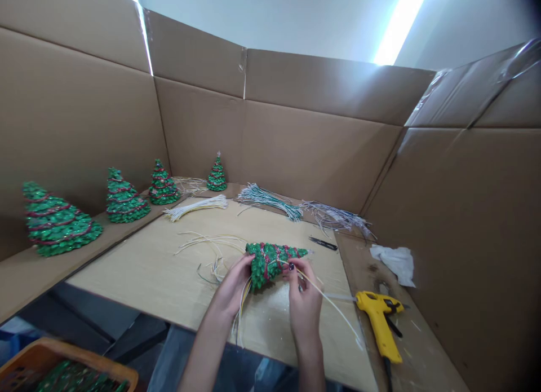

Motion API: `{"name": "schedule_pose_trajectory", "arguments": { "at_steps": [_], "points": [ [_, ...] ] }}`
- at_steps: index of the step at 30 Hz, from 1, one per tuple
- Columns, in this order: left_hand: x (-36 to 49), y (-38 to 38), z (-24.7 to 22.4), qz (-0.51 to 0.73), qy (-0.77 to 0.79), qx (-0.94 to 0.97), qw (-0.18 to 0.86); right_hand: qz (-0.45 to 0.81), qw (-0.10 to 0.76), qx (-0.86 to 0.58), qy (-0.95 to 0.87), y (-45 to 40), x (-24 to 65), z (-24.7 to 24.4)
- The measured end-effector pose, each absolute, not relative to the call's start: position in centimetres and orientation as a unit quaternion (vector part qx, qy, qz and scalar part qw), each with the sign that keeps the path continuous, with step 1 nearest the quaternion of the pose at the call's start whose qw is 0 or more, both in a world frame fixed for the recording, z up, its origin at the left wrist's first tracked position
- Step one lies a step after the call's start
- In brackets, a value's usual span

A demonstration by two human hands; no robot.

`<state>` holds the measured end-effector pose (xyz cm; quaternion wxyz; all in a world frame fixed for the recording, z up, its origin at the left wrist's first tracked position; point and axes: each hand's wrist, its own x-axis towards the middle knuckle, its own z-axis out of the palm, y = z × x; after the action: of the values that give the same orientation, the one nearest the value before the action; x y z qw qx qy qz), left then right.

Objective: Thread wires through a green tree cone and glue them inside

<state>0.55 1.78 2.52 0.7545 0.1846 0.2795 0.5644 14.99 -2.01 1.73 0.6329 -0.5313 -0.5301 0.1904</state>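
Observation:
A small green Christmas tree (264, 265) with red garland lies on its side above the board, its tip pointing right. My left hand (238, 280) is wrapped round its base end. Between the thumb and fingers of my right hand (305, 285) is a thin pale-yellow wire (333, 306), pinched close to the tree's side; its loose end trails down to the right. More loose wires (242, 310) hang below the base beside my left hand. Behind that hand, several pale wires (211, 242) spread over the board. The inside of the base is hidden from view.
Several decorated trees (127, 197) stand along the left and back. Wire bundles, one white (196, 206), one green-and-white (270, 201) and one purplish (338, 217), lie at the back. Black snips (323, 243), a white tissue (395, 262) and a yellow glue gun (380, 318) are right; an orange basket (84, 355) sits lower left.

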Motion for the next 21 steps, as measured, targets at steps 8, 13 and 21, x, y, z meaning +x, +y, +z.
{"name": "schedule_pose_trajectory", "arguments": {
  "at_steps": [8,13,21],
  "points": [
    [0.7,1.6,2.7,0.562,0.278,0.208,0.751,0.207,0.623,-0.545,-0.521,-0.7,13.7,0.3],
    [0.9,1.6,2.8,0.560,0.289,0.231,0.741,0.174,0.622,-0.551,-0.529,-0.6,13.5,0.3],
    [1.1,1.7,2.0,0.552,0.333,0.266,0.716,0.140,0.613,-0.560,-0.540,-0.4,13.9,0.0]
  ]
}}
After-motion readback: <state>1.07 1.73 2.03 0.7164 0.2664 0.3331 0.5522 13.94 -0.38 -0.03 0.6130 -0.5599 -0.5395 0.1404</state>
